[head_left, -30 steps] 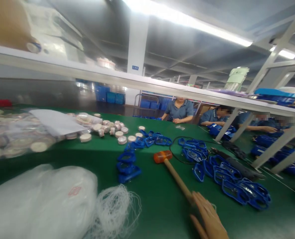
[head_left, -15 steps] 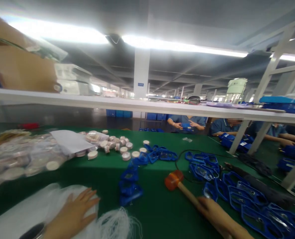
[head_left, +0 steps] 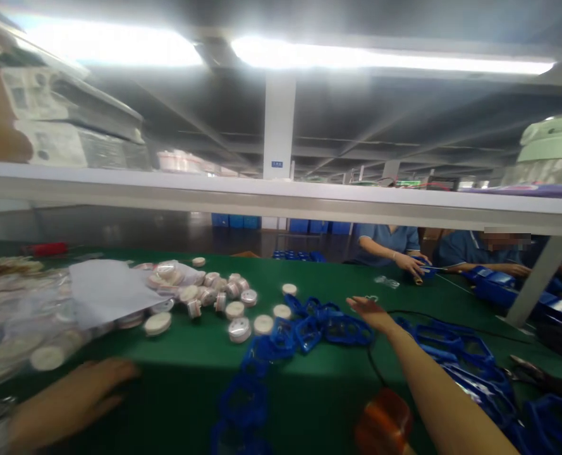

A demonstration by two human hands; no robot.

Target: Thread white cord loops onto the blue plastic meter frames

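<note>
My left hand (head_left: pixel 79 395), blurred, is over the near left of the green table with its fingers stretched and thumb apart, holding nothing visible. Further forward, my right hand (head_left: pixel 368 311) reaches over the table by the far end of a row of blue plastic frames (head_left: pixel 309 333). Its fingers extend to the left, and a small pale loop (head_left: pixel 372 297) shows just beyond them; contact is unclear. A mallet with an orange head (head_left: pixel 384 422) lies at the near edge, left of my right forearm. White round spools (head_left: pixel 239 330) lie left of the frames.
Bagged spools (head_left: pixel 29 316) lie under a white paper sheet (head_left: pixel 110 291) at left. More blue frames (head_left: pixel 461 360) and pliers (head_left: pixel 531 373) are at right. A white shelf (head_left: pixel 262 193) crosses above the table. Co-workers (head_left: pixel 389 243) sit opposite.
My right hand has let go of the mallet and moved forward. My left hand has moved left; the white plastic sheet and white strings near it are out of view. The view has shifted.
</note>
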